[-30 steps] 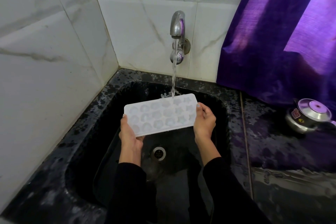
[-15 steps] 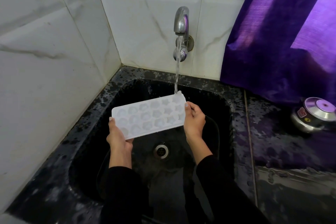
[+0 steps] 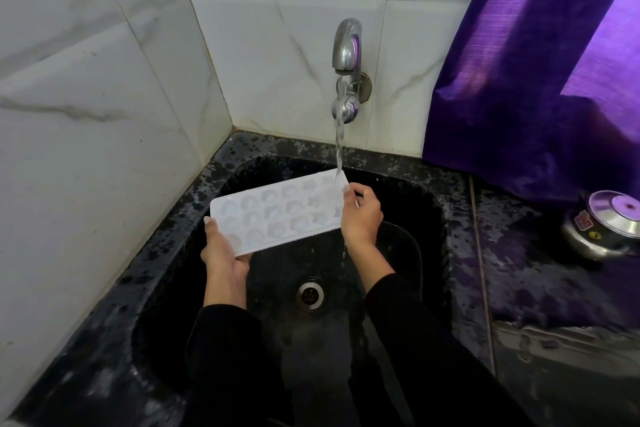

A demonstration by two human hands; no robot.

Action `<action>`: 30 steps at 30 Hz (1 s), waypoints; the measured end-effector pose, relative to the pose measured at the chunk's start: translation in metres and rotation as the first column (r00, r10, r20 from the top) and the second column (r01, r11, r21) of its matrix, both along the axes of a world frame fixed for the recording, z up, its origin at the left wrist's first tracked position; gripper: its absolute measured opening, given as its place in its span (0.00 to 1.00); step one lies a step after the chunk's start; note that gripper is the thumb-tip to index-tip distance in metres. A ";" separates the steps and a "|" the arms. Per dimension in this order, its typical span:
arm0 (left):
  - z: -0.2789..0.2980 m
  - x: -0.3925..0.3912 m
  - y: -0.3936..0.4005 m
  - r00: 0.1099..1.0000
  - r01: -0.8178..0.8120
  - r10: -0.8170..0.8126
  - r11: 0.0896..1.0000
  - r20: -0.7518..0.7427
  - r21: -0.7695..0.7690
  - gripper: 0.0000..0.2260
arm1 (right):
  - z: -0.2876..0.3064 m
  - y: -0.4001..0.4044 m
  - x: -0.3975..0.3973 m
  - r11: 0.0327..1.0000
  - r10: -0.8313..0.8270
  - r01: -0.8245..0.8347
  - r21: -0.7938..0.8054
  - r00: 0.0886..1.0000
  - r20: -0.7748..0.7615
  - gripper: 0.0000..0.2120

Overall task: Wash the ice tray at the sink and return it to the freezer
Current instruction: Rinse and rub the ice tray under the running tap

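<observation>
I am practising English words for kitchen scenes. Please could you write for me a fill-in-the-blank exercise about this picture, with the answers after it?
1. Both hands hold the white plastic ice tray over the black stone ____.
2. Water from the chrome wall tap lands on the tray's corner near the ____ hand.
3. The left hand grips the tray's ____ end.
4. The steel pot stands below a ____ curtain.

Answers: sink; right; lower; purple

White ice tray (image 3: 277,215), black speckled sink (image 3: 429,215), purple curtain (image 3: 519,63) (glossy), grey-veined white tiles (image 3: 104,97), black sleeves (image 3: 228,350).
</observation>
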State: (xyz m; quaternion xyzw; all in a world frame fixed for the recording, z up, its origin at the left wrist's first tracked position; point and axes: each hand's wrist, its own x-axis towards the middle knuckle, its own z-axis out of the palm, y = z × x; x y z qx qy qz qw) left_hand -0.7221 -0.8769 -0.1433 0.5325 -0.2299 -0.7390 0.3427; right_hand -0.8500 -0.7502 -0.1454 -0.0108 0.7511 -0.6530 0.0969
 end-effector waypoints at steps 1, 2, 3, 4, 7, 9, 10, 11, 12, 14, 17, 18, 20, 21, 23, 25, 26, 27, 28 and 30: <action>0.001 -0.003 0.001 1.000 0.008 -0.008 1.000 -0.001 -0.002 0.17 | 0.001 0.000 -0.002 1.000 -0.010 0.011 0.017 1.000 -0.006 0.10; 0.001 -0.006 0.002 1.000 0.018 -0.018 1.000 -0.002 -0.002 0.17 | 0.002 0.000 -0.005 0.999 -0.021 0.021 0.033 1.000 -0.009 0.10; 0.002 -0.009 0.003 1.000 0.029 -0.029 1.000 -0.001 -0.003 0.17 | 0.004 0.002 -0.008 0.998 -0.033 0.033 0.051 0.999 -0.011 0.11; 0.002 -0.013 0.004 0.999 0.039 -0.039 0.999 -0.002 -0.003 0.17 | 0.005 0.004 -0.012 0.996 -0.044 0.045 0.079 0.999 -0.014 0.11; 0.003 -0.027 0.009 0.998 0.061 -0.061 0.998 0.001 0.006 0.17 | 0.011 0.012 -0.023 0.962 -0.071 0.084 0.260 0.996 -0.061 0.12; 0.004 -0.036 0.014 0.998 0.068 -0.068 0.998 0.002 0.018 0.16 | 0.013 0.016 -0.032 0.916 -0.073 0.132 0.380 0.983 -0.167 0.13; 0.005 -0.041 0.016 0.997 0.074 -0.074 0.997 -0.001 0.024 0.16 | 0.014 0.017 -0.037 0.895 -0.067 0.164 0.414 0.969 -0.239 0.13; 0.007 -0.046 0.019 0.997 0.081 -0.080 0.996 -0.007 0.028 0.16 | 0.017 0.018 -0.041 0.882 -0.057 0.195 0.430 0.948 -0.312 0.14; 0.008 -0.051 0.022 0.996 0.086 -0.086 0.996 -0.013 0.030 0.16 | 0.021 0.018 -0.046 0.877 -0.051 0.223 0.425 0.924 -0.379 0.14; 0.009 -0.059 0.027 0.994 0.105 -0.104 0.994 -0.022 0.026 0.16 | 0.033 0.015 -0.056 0.899 -0.041 0.234 0.370 0.887 -0.461 0.14; 0.009 -0.070 0.032 0.989 0.141 -0.140 0.990 -0.035 0.020 0.18 | 0.055 0.005 -0.072 0.958 -0.014 0.133 0.252 0.905 -0.425 0.16; 0.009 -0.074 0.033 0.989 0.144 -0.143 0.989 -0.040 0.022 0.19 | 0.063 0.001 -0.077 0.973 -0.001 0.090 0.212 0.922 -0.388 0.17; 0.008 -0.079 0.036 0.989 0.144 -0.142 0.989 -0.048 0.023 0.20 | 0.074 -0.009 -0.088 0.989 0.038 0.003 0.149 0.962 -0.270 0.20; 0.009 -0.082 0.037 0.988 0.144 -0.142 0.989 -0.052 0.023 0.20 | 0.079 -0.015 -0.094 0.992 0.061 -0.037 0.124 0.979 -0.195 0.22; 0.010 -0.087 0.038 0.989 0.140 -0.138 0.990 -0.054 0.022 0.20 | 0.086 -0.027 -0.104 0.992 0.107 -0.103 0.077 0.993 -0.049 0.26; 0.011 -0.091 0.038 0.990 0.132 -0.131 0.991 -0.051 0.018 0.19 | 0.090 -0.039 -0.112 0.991 0.128 -0.130 0.040 0.991 0.036 0.27; 0.011 -0.092 0.038 0.991 0.129 -0.128 0.991 -0.050 0.017 0.18 | 0.092 -0.043 -0.114 0.991 0.134 -0.134 0.011 0.989 0.059 0.26; 0.012 -0.093 0.037 0.991 0.127 -0.126 0.992 -0.049 0.018 0.17 | 0.094 -0.046 -0.115 0.990 0.139 -0.137 -0.028 0.987 0.079 0.24; 0.012 -0.092 0.036 0.991 0.126 -0.125 0.992 -0.048 0.019 0.17 | 0.095 -0.049 -0.117 0.990 0.135 -0.130 -0.055 0.986 0.099 0.23; 0.011 -0.091 0.034 0.990 0.131 -0.130 0.991 -0.044 0.020 0.17 | 0.097 -0.051 -0.119 0.991 0.107 -0.093 -0.100 0.983 0.150 0.20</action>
